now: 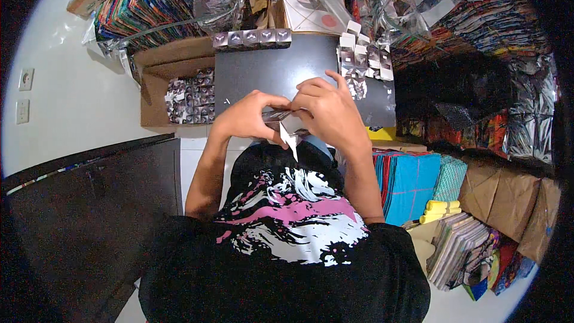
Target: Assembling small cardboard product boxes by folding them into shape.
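A small dark printed carton (276, 117) with a white flap (289, 142) hanging off its near side is held between my two hands, close to my body at the table's near edge. My left hand (246, 118) wraps its left side, thumb below and fingers on top. At the carton's upper right, the fingers of my right hand (330, 110) are bent onto it, with one finger raised. Part of the carton is hidden behind my fingers. Beyond my hands, a row of similar closed cartons (252, 38) lines the far edge of the dark table (248, 75).
To the left, a brown cardboard box (154, 103) holds many small cartons (194, 97). Several unfolded cartons with white flaps (362, 60) pile up at the table's right. Bundled packets (161, 6) rise behind. Blue stacks (412, 176) and wrapped bundles (502, 197) stand to my right.
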Tool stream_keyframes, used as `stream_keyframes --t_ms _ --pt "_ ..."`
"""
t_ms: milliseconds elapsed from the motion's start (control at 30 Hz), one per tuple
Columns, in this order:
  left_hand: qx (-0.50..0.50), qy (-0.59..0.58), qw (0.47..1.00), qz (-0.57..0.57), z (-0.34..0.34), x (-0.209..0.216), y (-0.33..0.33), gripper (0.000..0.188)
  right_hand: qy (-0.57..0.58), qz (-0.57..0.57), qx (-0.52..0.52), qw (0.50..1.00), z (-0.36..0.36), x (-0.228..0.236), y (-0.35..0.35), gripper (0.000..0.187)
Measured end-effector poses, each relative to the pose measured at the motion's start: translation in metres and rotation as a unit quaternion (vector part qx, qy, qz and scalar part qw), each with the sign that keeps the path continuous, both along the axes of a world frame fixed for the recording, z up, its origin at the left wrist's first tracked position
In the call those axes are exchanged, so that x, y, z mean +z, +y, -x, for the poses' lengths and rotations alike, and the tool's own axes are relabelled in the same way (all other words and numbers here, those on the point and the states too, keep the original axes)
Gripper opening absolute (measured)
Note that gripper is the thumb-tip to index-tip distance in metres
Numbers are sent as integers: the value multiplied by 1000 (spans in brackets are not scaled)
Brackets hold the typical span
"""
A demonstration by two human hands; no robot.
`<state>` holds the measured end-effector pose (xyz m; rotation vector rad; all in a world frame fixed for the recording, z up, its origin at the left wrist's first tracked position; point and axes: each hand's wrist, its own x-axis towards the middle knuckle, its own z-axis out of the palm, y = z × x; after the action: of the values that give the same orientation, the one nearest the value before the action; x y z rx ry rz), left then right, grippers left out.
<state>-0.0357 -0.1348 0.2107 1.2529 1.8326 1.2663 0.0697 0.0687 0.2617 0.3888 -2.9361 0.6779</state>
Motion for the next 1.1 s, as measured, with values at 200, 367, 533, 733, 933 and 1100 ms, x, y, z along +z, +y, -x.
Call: stream_keyframes --t_ms 200,367,533,733,933,1100 --pt "-16 15 999 36 -2 6 1 63 -11 49 35 998 5 -7 0 5" --pt "-2 -16 997 79 -2 5 1 67 27 79 38 996 5 -17 2 8" --pt "2 19 998 55 -3 7 3 61 2 102 76 992 12 -13 1 10" --pt "-12 -26 995 96 -2 -3 4 62 -6 117 84 990 13 -16 2 9" --pt "-35 -53 992 112 -3 -2 6 62 -37 157 127 979 16 -15 -2 8" --pt "-37 -37 990 128 -4 -13 9 61 -57 151 115 980 16 -25 0 10"
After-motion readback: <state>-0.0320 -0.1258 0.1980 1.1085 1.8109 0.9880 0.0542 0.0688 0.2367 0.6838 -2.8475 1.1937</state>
